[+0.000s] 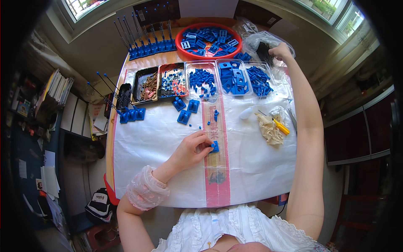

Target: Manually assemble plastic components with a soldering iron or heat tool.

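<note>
Left hand (191,149) pinches a small blue plastic part (215,146) at table centre, fingers closed around it, on the white sheet (147,143). Right hand (280,51) is stretched to 1 o'clock, fingers closed on dark pieces (264,51) in a clear plastic bag (258,42) (exact grip hard to tell). Trays of blue parts (235,77) at 12, red bowl (202,40) beyond. Yellow tool (281,127) at 3.

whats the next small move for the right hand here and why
Probably draw the right hand back from the clear bag with one black piece, toward the small blue part the left hand pinches on the table; that part looks bare.
</note>
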The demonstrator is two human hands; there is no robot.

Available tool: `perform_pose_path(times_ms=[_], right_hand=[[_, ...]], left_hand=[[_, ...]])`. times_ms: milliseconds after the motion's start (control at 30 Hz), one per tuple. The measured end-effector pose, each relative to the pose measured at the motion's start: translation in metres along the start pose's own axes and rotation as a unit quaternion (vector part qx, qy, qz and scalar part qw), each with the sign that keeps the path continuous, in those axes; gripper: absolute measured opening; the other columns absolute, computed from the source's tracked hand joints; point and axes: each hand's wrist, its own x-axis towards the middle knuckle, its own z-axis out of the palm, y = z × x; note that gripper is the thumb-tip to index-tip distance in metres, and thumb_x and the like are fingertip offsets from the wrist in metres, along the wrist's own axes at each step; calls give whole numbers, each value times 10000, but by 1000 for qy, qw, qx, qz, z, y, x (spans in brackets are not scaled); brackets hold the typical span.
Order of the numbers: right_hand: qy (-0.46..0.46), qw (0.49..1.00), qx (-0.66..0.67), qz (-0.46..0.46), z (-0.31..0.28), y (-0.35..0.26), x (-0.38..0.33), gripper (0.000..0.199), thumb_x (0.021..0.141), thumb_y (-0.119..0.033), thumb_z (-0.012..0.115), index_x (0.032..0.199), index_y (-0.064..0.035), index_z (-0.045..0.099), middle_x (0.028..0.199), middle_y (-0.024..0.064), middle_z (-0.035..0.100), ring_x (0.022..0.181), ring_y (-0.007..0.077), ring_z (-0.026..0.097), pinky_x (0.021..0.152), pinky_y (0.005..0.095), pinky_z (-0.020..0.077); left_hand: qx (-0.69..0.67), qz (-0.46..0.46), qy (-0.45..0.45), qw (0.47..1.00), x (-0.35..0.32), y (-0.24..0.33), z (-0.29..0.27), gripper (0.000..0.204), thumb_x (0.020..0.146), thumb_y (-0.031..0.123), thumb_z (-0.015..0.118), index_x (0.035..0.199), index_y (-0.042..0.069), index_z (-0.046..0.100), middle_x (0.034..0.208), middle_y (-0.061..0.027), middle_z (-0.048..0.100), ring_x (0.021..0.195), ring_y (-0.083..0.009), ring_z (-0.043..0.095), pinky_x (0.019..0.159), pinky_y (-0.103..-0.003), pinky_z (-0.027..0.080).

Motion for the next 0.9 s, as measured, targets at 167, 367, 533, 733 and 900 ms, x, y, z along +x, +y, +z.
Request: perform_pose_path(times_ms=[167,367,533,733,900], right_hand=[[-123,961,247,24,-21,31,-32,121,860,-102,731,812,-7,673,677,-19,543,519,47,422,416,242,313],[-191,786,588,-2,-38,110,-113,158,963,-106,627,1073,0,667,973,64,681,849,115,658,737,238,567],[-244,748,605,-121,-39,83,-237,109,934,-119,661,946,-10,671,835,33,680,685,49,610,581,175,490],[-180,820,514,-177,12,-13,-355,32,888,-1,662,861,5,646,779,70,685,578,29,562,463,175,405],[-157,842,402,-323,80,-33,-378,54,886,-11,695,904,24,658,804,60,698,678,88,652,623,225,510]], left_hand=[[9,-1,2,1000,-2,0,-4,98,840,-33,701,921,19,683,876,-59,609,776,-153,648,687,-269,518],[9,3,8,1000,1,0,2,102,830,3,742,920,32,704,860,-45,610,750,-126,620,655,-250,491],[12,0,23,1000,-3,-5,2,96,833,23,755,915,32,705,854,-40,614,715,-117,603,632,-247,485],[26,1,43,999,-4,-1,5,101,825,38,766,900,25,700,823,-43,611,686,-126,603,624,-255,500],[1,9,54,999,-2,-1,7,96,820,43,772,885,25,704,812,-43,618,673,-129,602,609,-258,495]])
